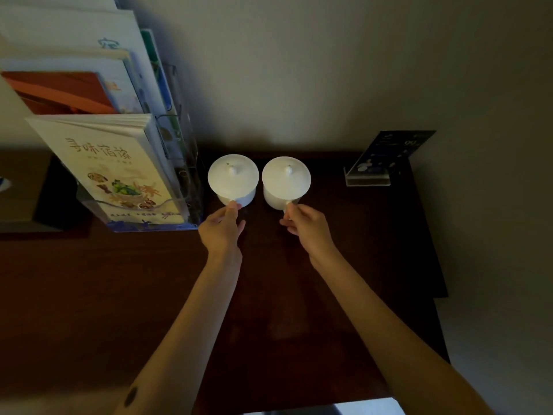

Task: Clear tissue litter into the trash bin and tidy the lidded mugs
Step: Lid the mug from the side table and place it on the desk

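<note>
Two sets of fingertips are doing the work right now: the left hand (223, 227) is pinching at the handle of the left mug (234, 181), thumb and fingers narrowed down on it at the near bottom edge, and the right hand (302, 224) is doing the same on the handle of the right mug (285, 182). Can't fully see the handles since the fingers are covering them, but both grips are looking closed and small, not a full wrap around the cup bodies.

Moving outward, both forearms are reaching straight ahead over the dark wooden table (269, 324). The mugs are sitting side by side near the back wall, close together but not touching as far as I can tell, both upright with their white lids seated flat and knobs up. Left mug is sitting just beside the clear brochure rack (179, 181) stuffed with menus. Off to the right, well apart, an acrylic sign stand (371, 172) is leaning back against the wall.

My read: the mug-tidying part is what's going on, probably lining up the pair and squaring the handles. No tissue and no trash bin are showing anywhere in view, so can't say how that half is standing. Next move is calling for small, gentle turns or slides, keeping things level so the loose lids aren't rattling off.
</note>
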`<action>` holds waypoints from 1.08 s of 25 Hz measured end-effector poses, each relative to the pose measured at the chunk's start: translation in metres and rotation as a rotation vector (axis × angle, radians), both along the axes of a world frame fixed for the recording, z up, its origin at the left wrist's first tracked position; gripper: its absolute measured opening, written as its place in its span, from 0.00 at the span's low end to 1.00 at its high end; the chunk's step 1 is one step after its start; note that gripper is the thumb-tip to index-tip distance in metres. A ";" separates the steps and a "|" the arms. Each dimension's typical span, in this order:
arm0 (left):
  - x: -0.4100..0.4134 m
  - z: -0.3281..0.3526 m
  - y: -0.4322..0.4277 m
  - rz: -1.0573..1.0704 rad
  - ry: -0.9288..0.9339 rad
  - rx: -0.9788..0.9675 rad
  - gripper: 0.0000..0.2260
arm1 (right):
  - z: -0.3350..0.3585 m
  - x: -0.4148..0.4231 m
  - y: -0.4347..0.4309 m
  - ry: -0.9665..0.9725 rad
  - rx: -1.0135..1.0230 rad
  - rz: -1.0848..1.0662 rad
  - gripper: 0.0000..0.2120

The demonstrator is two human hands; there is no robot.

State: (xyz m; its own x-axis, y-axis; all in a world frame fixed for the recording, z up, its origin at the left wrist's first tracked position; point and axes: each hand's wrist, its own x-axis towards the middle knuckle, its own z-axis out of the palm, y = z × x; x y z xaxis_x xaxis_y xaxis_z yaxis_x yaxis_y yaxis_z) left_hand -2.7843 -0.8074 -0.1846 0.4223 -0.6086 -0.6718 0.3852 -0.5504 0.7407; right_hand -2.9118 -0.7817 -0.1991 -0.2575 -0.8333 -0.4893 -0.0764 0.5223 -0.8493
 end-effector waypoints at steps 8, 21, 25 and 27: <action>-0.001 -0.007 -0.008 -0.017 -0.048 -0.020 0.03 | -0.002 0.000 -0.014 0.018 0.021 0.028 0.12; -0.001 -0.012 -0.009 -0.107 -0.121 -0.036 0.06 | -0.003 0.001 -0.019 0.022 0.020 0.054 0.12; 0.001 -0.015 -0.005 -0.188 -0.216 -0.094 0.05 | -0.003 0.001 -0.020 0.028 0.018 0.068 0.11; 0.002 -0.017 -0.004 -0.228 -0.280 -0.114 0.11 | -0.003 0.001 -0.020 0.025 0.016 0.072 0.11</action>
